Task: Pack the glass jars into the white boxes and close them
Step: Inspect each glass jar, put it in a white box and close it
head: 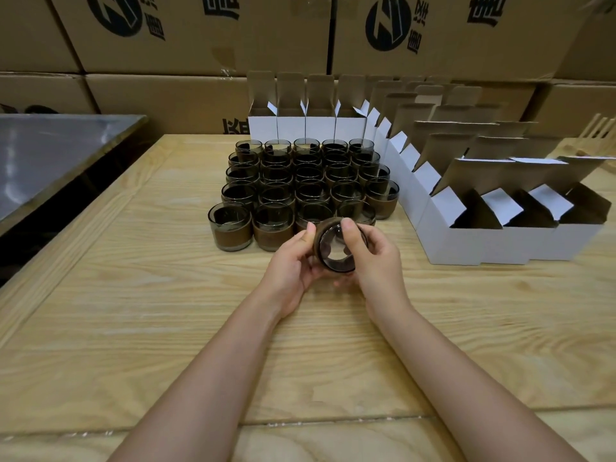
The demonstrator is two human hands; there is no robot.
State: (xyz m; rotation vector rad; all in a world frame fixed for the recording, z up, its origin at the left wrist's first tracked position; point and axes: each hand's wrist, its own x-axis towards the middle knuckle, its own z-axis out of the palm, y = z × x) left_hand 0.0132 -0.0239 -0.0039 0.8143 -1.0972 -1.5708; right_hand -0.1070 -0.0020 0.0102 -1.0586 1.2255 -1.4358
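Observation:
A smoky glass jar point(333, 253) with a brown band is tipped on its side, its base facing me, just above the wooden table point(133, 295). My left hand point(293, 265) grips its left side and my right hand point(370, 258) grips its right side, thumb over the rim. Behind it stand several more jars point(300, 185) in tight rows. White boxes point(520, 241) with raised flaps stand open to the right, and another row of white boxes point(306, 126) lines the back.
Large brown cartons point(200, 38) are stacked against the back. A grey metal surface point(50, 155) lies to the left, beyond the table's edge. Pale wooden slats point(596, 128) show at the far right.

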